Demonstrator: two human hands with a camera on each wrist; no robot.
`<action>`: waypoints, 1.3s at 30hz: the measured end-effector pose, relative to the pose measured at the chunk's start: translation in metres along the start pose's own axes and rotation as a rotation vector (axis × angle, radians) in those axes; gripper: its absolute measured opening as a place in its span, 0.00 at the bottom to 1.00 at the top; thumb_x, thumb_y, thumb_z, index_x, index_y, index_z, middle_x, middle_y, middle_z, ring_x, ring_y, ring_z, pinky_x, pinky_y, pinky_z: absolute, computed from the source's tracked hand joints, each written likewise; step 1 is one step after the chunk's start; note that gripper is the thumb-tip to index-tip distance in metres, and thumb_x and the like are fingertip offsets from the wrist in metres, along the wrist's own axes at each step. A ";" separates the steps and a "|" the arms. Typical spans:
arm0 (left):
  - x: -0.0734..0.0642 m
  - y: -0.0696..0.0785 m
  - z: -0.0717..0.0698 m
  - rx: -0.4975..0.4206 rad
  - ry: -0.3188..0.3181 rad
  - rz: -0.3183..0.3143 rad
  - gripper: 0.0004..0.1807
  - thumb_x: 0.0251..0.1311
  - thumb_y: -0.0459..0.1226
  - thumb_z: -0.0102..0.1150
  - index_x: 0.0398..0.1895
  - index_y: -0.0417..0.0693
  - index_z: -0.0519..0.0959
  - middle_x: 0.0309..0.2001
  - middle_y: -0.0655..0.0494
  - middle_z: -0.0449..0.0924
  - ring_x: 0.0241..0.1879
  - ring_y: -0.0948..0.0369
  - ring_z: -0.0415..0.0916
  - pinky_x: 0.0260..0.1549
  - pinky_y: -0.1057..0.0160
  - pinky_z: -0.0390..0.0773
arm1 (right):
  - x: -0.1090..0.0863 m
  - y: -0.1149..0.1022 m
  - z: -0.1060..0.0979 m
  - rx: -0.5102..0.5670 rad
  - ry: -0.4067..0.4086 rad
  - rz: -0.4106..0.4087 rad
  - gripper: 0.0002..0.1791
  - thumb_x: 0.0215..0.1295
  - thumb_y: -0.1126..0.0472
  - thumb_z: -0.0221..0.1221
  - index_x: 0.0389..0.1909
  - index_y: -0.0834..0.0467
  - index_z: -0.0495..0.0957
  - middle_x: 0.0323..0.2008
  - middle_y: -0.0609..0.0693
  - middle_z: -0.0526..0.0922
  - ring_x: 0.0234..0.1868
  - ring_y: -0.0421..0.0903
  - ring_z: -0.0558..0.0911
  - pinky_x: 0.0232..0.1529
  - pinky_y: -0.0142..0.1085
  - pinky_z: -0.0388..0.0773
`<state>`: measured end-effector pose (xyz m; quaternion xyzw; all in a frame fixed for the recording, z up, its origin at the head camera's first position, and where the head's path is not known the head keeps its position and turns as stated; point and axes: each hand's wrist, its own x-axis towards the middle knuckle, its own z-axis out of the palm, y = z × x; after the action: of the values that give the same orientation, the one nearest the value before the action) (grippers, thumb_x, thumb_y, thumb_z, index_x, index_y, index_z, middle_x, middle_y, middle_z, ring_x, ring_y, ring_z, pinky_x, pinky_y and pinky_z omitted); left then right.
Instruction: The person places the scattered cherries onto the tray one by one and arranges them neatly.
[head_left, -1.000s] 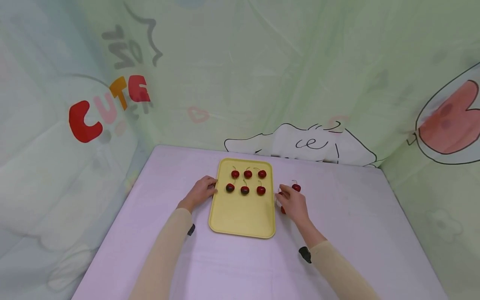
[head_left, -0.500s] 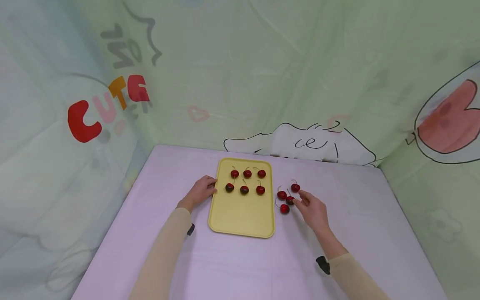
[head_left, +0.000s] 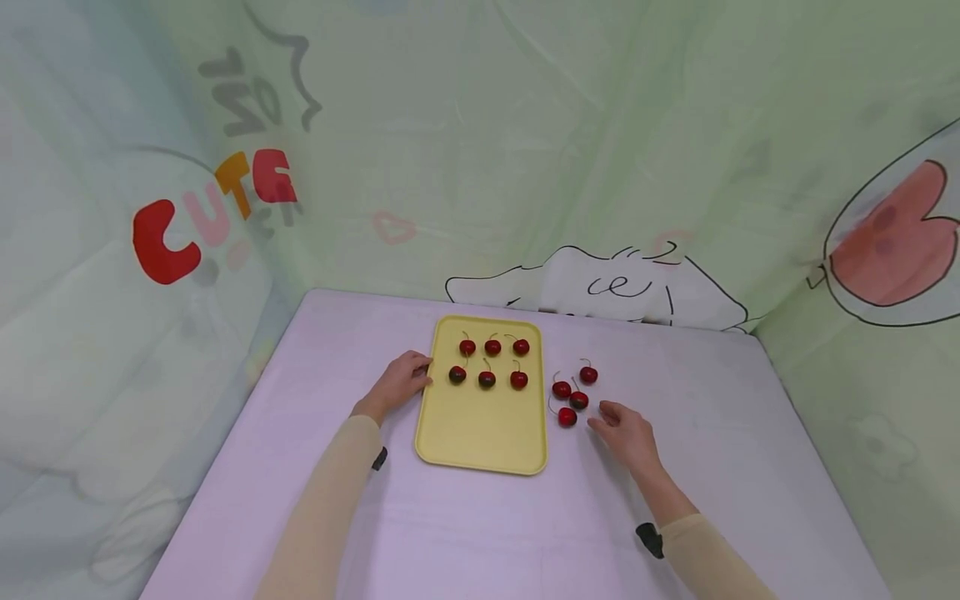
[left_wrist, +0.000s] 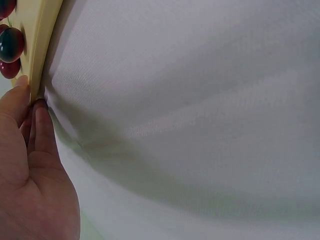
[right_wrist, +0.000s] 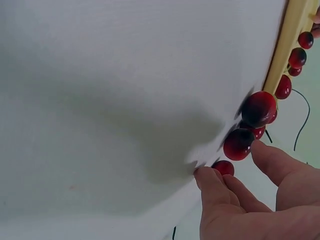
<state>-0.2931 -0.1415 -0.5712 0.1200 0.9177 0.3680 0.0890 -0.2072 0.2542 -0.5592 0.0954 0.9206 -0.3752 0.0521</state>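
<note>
In the head view, a yellow tray (head_left: 480,429) lies on the table with two rows of three dark red, stemmed cherries (head_left: 487,379) on its far half. My left hand (head_left: 397,385) holds the tray's left edge; the left wrist view shows thumb and fingers pinching the rim (left_wrist: 42,45). Several more cherries lie in a loose group to the right of the tray, a red-and-dark one (head_left: 567,417) nearest me. Just right of this group is my right hand (head_left: 628,437), thumb and fingers apart with nothing between them. In the right wrist view a cherry (right_wrist: 238,144) shows by the thumb tip.
A pale lilac cloth (head_left: 480,533) covers the table. Behind it hangs a green printed curtain (head_left: 480,167), with another panel (head_left: 82,350) on the left side. Dark wrist cameras (head_left: 650,540) sit under both sleeves.
My right hand has moved right from over the loose cherries, uncovering them, then slightly toward me. The left hand stays at the tray's edge. The cherries on the tray keep their places.
</note>
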 end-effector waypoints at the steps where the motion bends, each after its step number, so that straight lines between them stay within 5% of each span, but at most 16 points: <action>1: 0.000 0.000 0.000 -0.002 0.001 -0.002 0.24 0.66 0.34 0.59 0.64 0.35 0.72 0.58 0.44 0.72 0.59 0.52 0.72 0.61 0.57 0.72 | 0.004 0.007 0.003 -0.009 0.007 -0.015 0.31 0.67 0.54 0.62 0.64 0.69 0.69 0.60 0.68 0.74 0.60 0.62 0.74 0.48 0.45 0.82; 8: 0.000 -0.001 0.000 -0.005 0.007 0.000 0.24 0.67 0.35 0.59 0.64 0.35 0.72 0.58 0.44 0.72 0.59 0.53 0.72 0.61 0.57 0.72 | 0.030 0.036 0.018 -0.049 0.035 -0.042 0.32 0.68 0.50 0.60 0.66 0.66 0.69 0.60 0.65 0.75 0.60 0.60 0.75 0.54 0.48 0.79; 20: -0.002 -0.002 -0.002 -0.017 0.013 0.044 0.23 0.66 0.33 0.58 0.62 0.32 0.73 0.56 0.42 0.73 0.57 0.50 0.73 0.59 0.56 0.74 | 0.014 -0.011 0.014 0.023 0.032 -0.039 0.29 0.69 0.58 0.59 0.66 0.67 0.68 0.62 0.66 0.73 0.62 0.61 0.73 0.59 0.49 0.75; 39: -0.001 0.000 0.001 -0.012 0.001 -0.007 0.24 0.67 0.35 0.59 0.64 0.35 0.72 0.58 0.45 0.72 0.59 0.53 0.72 0.61 0.56 0.73 | 0.024 -0.020 0.022 0.044 0.100 -0.065 0.28 0.70 0.58 0.58 0.68 0.63 0.68 0.64 0.65 0.71 0.66 0.61 0.68 0.63 0.51 0.71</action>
<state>-0.2923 -0.1412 -0.5722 0.1160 0.9160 0.3731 0.0907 -0.2348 0.2279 -0.5655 0.0854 0.9162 -0.3914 -0.0084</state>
